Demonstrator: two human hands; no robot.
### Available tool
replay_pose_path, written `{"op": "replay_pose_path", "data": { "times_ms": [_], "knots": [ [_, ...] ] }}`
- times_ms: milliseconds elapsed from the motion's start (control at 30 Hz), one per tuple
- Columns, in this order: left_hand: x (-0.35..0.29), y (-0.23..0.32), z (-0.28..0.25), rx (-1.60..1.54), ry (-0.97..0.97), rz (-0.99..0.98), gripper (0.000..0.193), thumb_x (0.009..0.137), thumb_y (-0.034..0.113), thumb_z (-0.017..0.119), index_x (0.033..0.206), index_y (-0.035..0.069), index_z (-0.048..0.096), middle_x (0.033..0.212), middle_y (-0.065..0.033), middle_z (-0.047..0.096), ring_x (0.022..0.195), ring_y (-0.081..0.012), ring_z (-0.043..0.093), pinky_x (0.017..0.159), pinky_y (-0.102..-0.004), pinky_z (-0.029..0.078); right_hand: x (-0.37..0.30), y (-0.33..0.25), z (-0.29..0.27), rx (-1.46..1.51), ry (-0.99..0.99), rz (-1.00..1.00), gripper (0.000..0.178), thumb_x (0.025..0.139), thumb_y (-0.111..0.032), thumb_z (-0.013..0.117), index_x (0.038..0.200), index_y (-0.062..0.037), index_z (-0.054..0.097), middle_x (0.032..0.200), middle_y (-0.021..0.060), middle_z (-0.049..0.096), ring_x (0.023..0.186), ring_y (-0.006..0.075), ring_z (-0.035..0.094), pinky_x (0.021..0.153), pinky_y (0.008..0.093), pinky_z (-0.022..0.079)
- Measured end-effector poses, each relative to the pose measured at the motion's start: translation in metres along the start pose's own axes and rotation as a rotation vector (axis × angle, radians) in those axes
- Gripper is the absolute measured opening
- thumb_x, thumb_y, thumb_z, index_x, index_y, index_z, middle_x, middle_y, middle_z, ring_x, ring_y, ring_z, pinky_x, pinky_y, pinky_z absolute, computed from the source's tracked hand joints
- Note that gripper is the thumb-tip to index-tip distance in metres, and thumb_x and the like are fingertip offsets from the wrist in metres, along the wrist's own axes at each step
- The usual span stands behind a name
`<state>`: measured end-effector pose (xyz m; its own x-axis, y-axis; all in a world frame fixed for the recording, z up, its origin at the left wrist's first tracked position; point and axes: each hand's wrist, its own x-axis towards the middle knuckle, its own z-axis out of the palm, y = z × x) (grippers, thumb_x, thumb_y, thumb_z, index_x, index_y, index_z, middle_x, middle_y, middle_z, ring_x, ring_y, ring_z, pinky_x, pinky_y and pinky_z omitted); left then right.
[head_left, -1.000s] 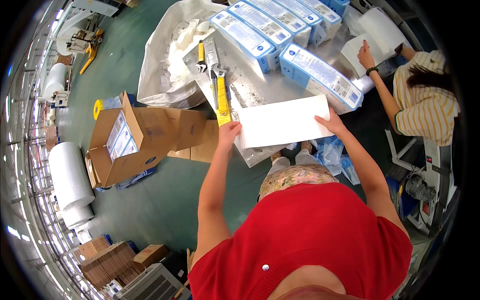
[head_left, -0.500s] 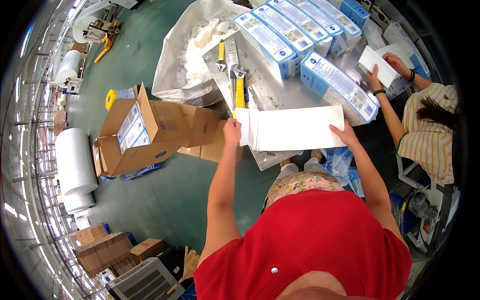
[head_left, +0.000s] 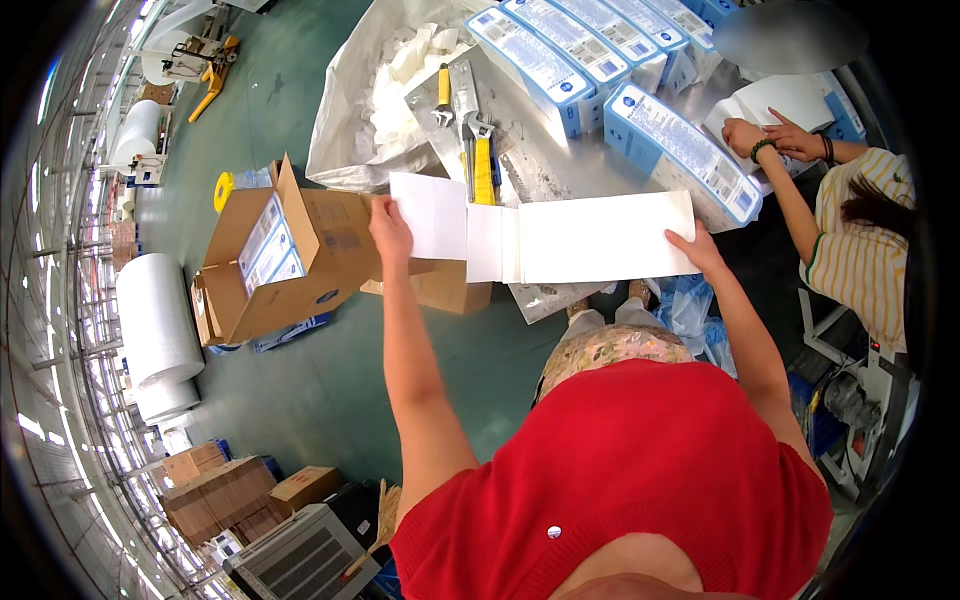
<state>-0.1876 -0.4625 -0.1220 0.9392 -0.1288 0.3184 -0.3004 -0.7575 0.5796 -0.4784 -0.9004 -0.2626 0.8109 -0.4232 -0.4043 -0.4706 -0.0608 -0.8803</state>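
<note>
A long folded stack of white sheets [head_left: 605, 238] stretches between my hands over the near edge of the metal table [head_left: 575, 185]. My left hand [head_left: 391, 230] pinches the outer end of a white flap pulled out to the left. At the stack's right end, my right hand [head_left: 697, 248] grips with the thumb on top and the fingers mostly hidden below. Just behind the stack lie a yellow-handled tool [head_left: 484, 168] and an adjustable wrench [head_left: 443, 112]. A blue and white packet [head_left: 680, 150] rests close behind my right hand.
More blue and white packets [head_left: 545, 60] stand in a row at the back. A large white sack [head_left: 345, 120] of scraps and an open carton [head_left: 335, 235] are on the left. A co-worker's hands [head_left: 770, 140] rest on white sheets at the right. A dark blurred oval covers the upper right.
My left hand has moved left and up, drawing a flap out from the stack. My right hand stays at the right end. The co-worker's hands have lowered their white sheets.
</note>
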Motion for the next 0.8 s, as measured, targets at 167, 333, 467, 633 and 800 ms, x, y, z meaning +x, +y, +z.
{"op": "replay_pose_path", "data": {
  "times_ms": [167, 333, 467, 633, 800],
  "knots": [
    [0.029, 0.021, -0.027, -0.13, -0.044, 0.064, 0.011, 0.087, 0.006, 0.045, 0.091, -0.002, 0.051, 0.077, -0.0108, 0.057, 0.07, -0.0185, 0.052, 0.065, -0.0293, 0.042, -0.003, -0.006, 0.0, 0.008, 0.0, 0.035, 0.07, 0.069, -0.039, 0.071, 0.116, 0.0044, 0.041, 0.105, 0.0148, 0.056, 0.091, 0.0198, 0.056, 0.079, 0.0298, 0.044],
    [0.037, 0.046, -0.039, -0.203, -0.083, 0.004, 0.015, 0.087, 0.01, 0.049, 0.091, -0.004, 0.053, 0.076, -0.005, 0.057, 0.068, -0.0111, 0.049, 0.063, -0.0251, 0.042, -0.01, -0.021, 0.003, -0.037, 0.017, 0.101, 0.07, 0.069, -0.039, 0.07, 0.116, 0.004, 0.04, 0.108, 0.0149, 0.055, 0.093, 0.0199, 0.056, 0.08, 0.0299, 0.044],
    [0.038, 0.051, -0.037, -0.306, -0.196, -0.074, 0.02, 0.085, 0.013, 0.055, 0.095, -0.004, 0.055, 0.08, -0.004, 0.059, 0.071, -0.0091, 0.05, 0.064, -0.0242, 0.042, -0.013, -0.02, 0.003, 0.008, 0.045, 0.11, 0.069, 0.068, -0.039, 0.071, 0.114, 0.004, 0.042, 0.105, 0.0149, 0.056, 0.091, 0.0199, 0.056, 0.079, 0.0304, 0.044],
    [0.029, 0.068, -0.004, -0.689, -0.331, -0.202, 0.027, 0.086, 0.011, 0.053, 0.109, -0.003, 0.05, 0.096, -0.0076, 0.059, 0.082, -0.0123, 0.056, 0.071, -0.0259, 0.046, -0.009, -0.006, 0.0, -0.095, 0.103, 0.13, 0.076, 0.063, -0.044, 0.073, 0.112, 0.005, 0.043, 0.101, 0.017, 0.057, 0.09, 0.0226, 0.057, 0.08, 0.0329, 0.044],
    [0.026, 0.099, 0.062, -0.869, -0.441, -0.309, 0.033, 0.089, 0.012, 0.046, 0.119, -0.002, 0.041, 0.11, -0.0118, 0.054, 0.092, -0.019, 0.056, 0.077, -0.0322, 0.047, -0.011, -0.013, -0.002, -0.079, 0.083, 0.132, 0.072, 0.066, -0.042, 0.072, 0.112, 0.0056, 0.045, 0.104, 0.0171, 0.057, 0.094, 0.0217, 0.055, 0.082, 0.0315, 0.043]
  ]
}}
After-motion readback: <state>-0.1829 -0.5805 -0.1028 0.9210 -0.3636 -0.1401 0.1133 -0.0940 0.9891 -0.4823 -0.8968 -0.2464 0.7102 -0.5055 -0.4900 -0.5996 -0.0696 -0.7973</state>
